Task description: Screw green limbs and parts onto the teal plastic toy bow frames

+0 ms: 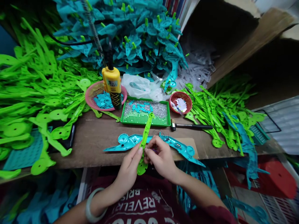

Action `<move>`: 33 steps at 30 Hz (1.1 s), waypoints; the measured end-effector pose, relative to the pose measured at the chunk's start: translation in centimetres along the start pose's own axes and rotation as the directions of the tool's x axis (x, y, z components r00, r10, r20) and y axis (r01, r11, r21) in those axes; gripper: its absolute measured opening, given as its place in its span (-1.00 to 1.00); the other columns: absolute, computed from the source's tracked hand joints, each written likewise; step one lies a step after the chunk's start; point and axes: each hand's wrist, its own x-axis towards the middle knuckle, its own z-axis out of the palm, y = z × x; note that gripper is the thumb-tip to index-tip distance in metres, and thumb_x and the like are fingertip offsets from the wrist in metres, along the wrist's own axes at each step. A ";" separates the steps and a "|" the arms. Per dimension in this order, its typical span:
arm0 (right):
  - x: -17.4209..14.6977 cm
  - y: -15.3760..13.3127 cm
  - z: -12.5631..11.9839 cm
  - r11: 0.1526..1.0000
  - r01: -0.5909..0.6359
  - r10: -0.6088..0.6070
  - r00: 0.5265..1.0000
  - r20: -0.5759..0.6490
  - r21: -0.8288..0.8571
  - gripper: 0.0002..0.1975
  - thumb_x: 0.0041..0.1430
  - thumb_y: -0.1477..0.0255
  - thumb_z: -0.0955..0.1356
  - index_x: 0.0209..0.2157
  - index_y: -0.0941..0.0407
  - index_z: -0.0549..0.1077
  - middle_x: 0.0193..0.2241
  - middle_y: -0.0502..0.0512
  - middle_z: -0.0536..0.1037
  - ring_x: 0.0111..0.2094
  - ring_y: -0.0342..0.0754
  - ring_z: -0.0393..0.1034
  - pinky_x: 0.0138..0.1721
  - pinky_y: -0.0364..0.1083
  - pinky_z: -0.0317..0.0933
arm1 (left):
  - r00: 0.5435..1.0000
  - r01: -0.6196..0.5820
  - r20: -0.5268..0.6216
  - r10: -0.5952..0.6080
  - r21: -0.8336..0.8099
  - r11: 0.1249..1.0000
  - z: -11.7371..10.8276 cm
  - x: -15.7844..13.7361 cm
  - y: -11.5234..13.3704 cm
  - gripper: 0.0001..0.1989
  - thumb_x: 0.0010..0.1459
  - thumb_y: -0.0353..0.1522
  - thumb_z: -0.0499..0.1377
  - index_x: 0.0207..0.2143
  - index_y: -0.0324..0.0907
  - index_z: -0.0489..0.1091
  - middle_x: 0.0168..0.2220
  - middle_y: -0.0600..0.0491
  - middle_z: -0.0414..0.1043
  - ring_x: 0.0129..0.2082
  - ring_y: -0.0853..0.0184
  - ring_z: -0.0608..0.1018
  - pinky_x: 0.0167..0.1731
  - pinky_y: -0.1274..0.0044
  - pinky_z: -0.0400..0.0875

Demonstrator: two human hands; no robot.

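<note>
My left hand point(130, 164) grips a long lime-green plastic piece point(146, 131), tilted upright over the table's front edge. Close against its lower half, my right hand point(161, 158) is closed in a pinch; whatever its fingertips hold is too small and hidden to name. Behind both hands lies a long teal plastic piece point(184, 148) with pointed ends, a round boss and small metal parts along it. Further back, a green perforated tray point(144, 122) holds many small silvery bits and several little teal pieces point(140, 108).
A hammer point(193, 126) lies right of the tray. A yellow power driver point(112, 82) hangs over a pink basket point(88, 96) of teal pieces. A red basket point(171, 107) holds white pieces. Lime-green parts point(53, 93) heap at both sides, teal parts point(140, 34) behind.
</note>
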 end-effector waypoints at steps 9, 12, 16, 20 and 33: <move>1.0 -1.0 -2.4 0.971 -0.210 0.180 0.958 0.225 0.117 -0.83 0.19 0.35 0.37 -0.27 0.09 0.30 -0.53 -0.13 0.43 -0.64 -0.21 0.38 -0.71 -0.27 0.17 | 1.000 -0.006 0.013 0.007 -0.053 0.999 -0.2 0.3 0.4 -0.60 0.26 -0.06 0.16 -0.12 -0.21 0.48 -0.50 0.13 0.32 -0.47 0.38 0.38 -0.39 0.56 0.32; 1.6 -1.0 -4.0 0.937 -0.312 0.259 0.922 0.289 0.156 -0.77 0.27 0.23 0.32 -0.21 0.10 0.32 -0.48 -0.10 0.46 -0.69 -0.25 0.33 -0.76 -0.28 0.10 | 0.985 -0.171 -0.005 0.175 0.182 0.968 -0.8 0.8 1.3 -0.65 0.30 -0.10 0.11 -0.18 -0.18 0.50 -0.47 0.07 0.35 -0.40 0.30 0.44 -0.26 0.47 0.38; 2.2 -1.2 -5.5 0.987 -0.159 0.153 0.952 0.265 -0.001 -0.84 0.24 0.34 0.35 -0.22 0.14 0.42 -0.50 -0.08 0.45 -0.62 -0.27 0.27 -0.65 -0.27 0.11 | 0.889 -0.378 -0.042 0.456 0.494 0.783 -2.0 1.5 3.7 -0.71 0.21 -0.14 0.22 -0.18 -0.14 0.53 -0.25 -0.07 0.47 -0.17 0.18 0.47 -0.04 0.39 0.34; 2.9 -1.7 -5.8 0.965 0.203 -0.177 0.971 0.158 -0.168 -0.93 0.20 0.43 0.39 -0.32 0.14 0.51 -0.41 -0.02 0.48 -0.37 -0.20 0.35 -0.35 -0.19 0.26 | 0.978 -0.025 0.209 0.005 0.094 0.995 -2.4 1.1 6.4 -0.66 0.24 -0.12 0.19 -0.14 -0.19 0.52 -0.46 0.10 0.31 -0.54 0.43 0.36 -0.35 0.49 0.43; -0.1 -3.0 -3.0 0.275 0.688 -0.689 0.629 0.362 -0.672 -0.59 0.31 0.42 0.34 0.17 0.09 0.30 0.01 0.28 0.43 -0.06 0.06 0.37 -0.11 0.06 0.37 | 0.987 -0.123 0.103 0.124 -0.010 0.992 -0.8 1.0 6.3 -0.63 0.23 -0.09 0.22 -0.11 -0.20 0.43 -0.47 0.14 0.36 -0.44 0.44 0.39 -0.39 0.61 0.32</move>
